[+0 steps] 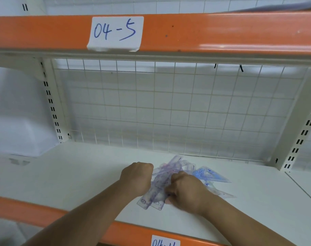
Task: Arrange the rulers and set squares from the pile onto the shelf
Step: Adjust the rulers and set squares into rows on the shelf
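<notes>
A pile of clear plastic rulers and set squares (176, 167), tinted purple and blue, lies on the white shelf (80, 174) right of its middle. A blue set square (210, 175) sticks out on the pile's right side. Purple rulers (151, 199) reach toward the front edge. My left hand (137, 176) sits at the pile's left edge with its fingers curled under, knuckles up. My right hand (185, 189) lies on the pile's front part, fingers curled down into the rulers. What either hand holds is hidden under the knuckles.
A wire grid panel (169, 112) closes the shelf's back. An orange beam with a label "04-5" (116, 31) runs overhead, and another orange beam (35, 212) edges the shelf front. Slotted uprights (51, 103) stand at both sides. The shelf's left half is bare.
</notes>
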Motion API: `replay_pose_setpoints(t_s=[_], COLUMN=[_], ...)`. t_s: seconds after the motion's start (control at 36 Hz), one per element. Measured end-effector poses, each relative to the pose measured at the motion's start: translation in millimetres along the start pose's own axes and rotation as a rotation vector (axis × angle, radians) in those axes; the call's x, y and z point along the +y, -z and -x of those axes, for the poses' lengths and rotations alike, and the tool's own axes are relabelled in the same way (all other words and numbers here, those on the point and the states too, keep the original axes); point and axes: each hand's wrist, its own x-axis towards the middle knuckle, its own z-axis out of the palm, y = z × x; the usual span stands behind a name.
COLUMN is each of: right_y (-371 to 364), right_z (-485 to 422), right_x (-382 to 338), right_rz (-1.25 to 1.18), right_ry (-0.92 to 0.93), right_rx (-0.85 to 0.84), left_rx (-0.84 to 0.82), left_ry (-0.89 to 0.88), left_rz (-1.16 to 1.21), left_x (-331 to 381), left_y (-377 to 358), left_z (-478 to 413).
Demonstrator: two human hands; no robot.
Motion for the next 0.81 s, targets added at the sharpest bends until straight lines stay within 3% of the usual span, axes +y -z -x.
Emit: replay_pose_setpoints(t_s=[0.14, 0.25, 0.33, 0.42, 0.56, 0.81], right_y=[-11.3, -7.7, 3.1, 4.7, 4.8, 7.0], right_z=[-2.1, -0.3, 3.0, 10.4, 11.6, -0.8], right_x=[6.5, 10.7, 14.3, 21.8, 25.3, 2.6], right_rz=[0.077, 0.011, 0.042, -0.021, -0.509, -0.616], right_ry=[0.067, 0.053, -0.048, -0.208, -0.559, -0.673], right_rx=[0.085, 0.015, -0.038, 0.07, 0.348, 0.192], left_rx=[-0.042, -0.079, -0.067, -0.049, -0.034, -0.016], left_ry=[-0.021, -0.034, -0.011, 0.029, 0.029, -0.08], left_rz=[-0.008, -0.03, -0.039, -0.034, 0.018, 0.164], left_x=[1.8, 3.0, 1.1, -3.1, -0.2, 44.9], left_y=[-5.5, -7.2, -3.8, -0.1, 3.1, 13.0], left_z=[3.1, 5.6, 6.8, 7.1, 7.1, 17.3])
